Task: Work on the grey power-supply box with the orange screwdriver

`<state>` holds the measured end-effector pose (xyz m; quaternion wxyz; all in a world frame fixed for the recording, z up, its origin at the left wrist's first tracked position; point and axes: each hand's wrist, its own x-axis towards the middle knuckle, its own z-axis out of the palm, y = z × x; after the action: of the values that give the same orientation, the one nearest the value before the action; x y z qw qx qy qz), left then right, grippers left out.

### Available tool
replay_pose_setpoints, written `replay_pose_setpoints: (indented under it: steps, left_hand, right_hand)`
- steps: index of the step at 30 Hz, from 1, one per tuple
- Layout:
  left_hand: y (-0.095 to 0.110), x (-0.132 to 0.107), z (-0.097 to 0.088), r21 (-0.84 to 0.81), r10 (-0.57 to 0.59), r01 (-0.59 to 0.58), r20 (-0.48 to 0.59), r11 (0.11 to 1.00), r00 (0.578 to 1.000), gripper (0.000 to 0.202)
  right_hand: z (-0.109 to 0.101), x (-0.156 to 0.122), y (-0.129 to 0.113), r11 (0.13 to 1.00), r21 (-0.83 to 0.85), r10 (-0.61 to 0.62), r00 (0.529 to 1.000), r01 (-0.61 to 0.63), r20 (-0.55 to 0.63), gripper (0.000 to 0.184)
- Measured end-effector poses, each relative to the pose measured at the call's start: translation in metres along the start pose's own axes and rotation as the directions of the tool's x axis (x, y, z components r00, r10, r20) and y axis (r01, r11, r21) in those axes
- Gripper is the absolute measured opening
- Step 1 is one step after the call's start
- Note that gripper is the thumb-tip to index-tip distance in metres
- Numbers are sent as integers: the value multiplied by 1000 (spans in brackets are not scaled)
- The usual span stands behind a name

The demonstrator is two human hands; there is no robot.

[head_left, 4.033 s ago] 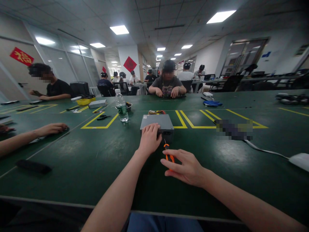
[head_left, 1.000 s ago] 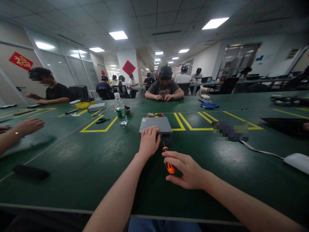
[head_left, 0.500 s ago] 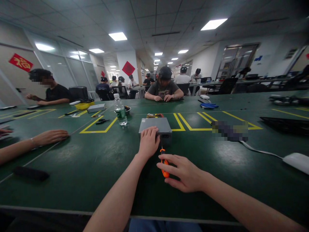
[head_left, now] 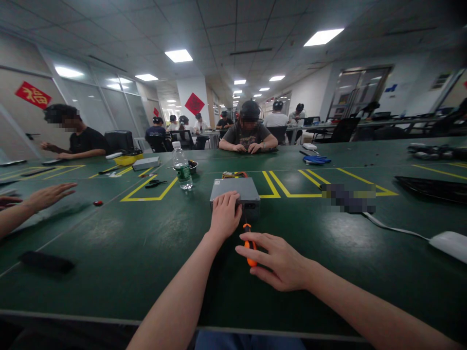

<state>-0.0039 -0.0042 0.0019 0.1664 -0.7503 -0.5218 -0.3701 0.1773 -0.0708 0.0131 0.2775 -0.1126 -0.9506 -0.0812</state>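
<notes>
A grey metal box (head_left: 237, 189) lies flat on the green table (head_left: 146, 253) in front of me, with coloured wires (head_left: 233, 174) at its far end. My left hand (head_left: 224, 216) rests on the box's near edge, fingers curled over it. My right hand (head_left: 279, 260) is closed around an orange-handled screwdriver (head_left: 250, 248), whose thin shaft points at the box's near face.
A water bottle (head_left: 181, 167) stands left of the box beside yellow floor-tape lines (head_left: 146, 189). A co-worker's hand (head_left: 45, 197) hovers at the left near a small red item (head_left: 98, 203). A white device with cable (head_left: 448, 243) lies right. Other people sit across the table.
My right hand has shifted slightly left with the screwdriver. The co-worker's hand at the left has lifted off the table, uncovering a small red item.
</notes>
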Motion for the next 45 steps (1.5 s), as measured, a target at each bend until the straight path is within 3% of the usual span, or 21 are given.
replay_pose_setpoints:
  steps: [7, 11, 14, 20, 26, 32, 34, 40, 42, 45]
  left_hand:
    - [1, 0, -1, 1, -3, 3, 0, 1000, 1000, 24]
    - [1, 0, -1, 6, -2, 2, -3, 1000, 1000, 25]
    - [1, 0, -2, 3, 2, -2, 0, 1000, 1000, 26]
    - [1, 0, -3, 1, 4, -4, 6, 1000, 1000, 25]
    - [1, -1, -2, -9, 0, 0, 3, 1000, 1000, 26]
    - [1, -1, -2, -4, 1, -1, 2, 1000, 1000, 26]
    - [1, -1, -2, -7, -1, 1, 5, 1000, 1000, 26]
    - [1, -1, -1, 2, -4, 4, 4, 1000, 1000, 26]
    - [1, -1, -1, 2, -5, 5, 5, 1000, 1000, 26]
    - [0, -1, -1, 2, -9, 9, 16, 1000, 1000, 26]
  right_hand:
    - [7, -2, 3, 1000, -7, 8, 981, -9, -196, 22]
    - [2, 0, 2, 999, 23, 23, 998, -22, -65, 36]
    - [1, 1, 1, 1000, -14, -22, 1000, 22, -5, 33]
    - [7, -1, 0, 1000, 9, 8, 990, -6, -144, 24]
    - [2, 3, -4, 998, -57, -28, 999, 26, -35, 27]
    - [12, -1, 4, 999, -37, -4, 978, -3, -208, 40]
    - [12, -2, 5, 999, -22, 21, 981, -26, -191, 39]
    - [1, 1, 0, 1000, -26, 5, 999, -4, 47, 37]
    - [2, 1, 1, 999, -40, -17, 999, 18, 39, 37]
    - [7, -1, 4, 999, -29, -17, 997, 15, -82, 31]
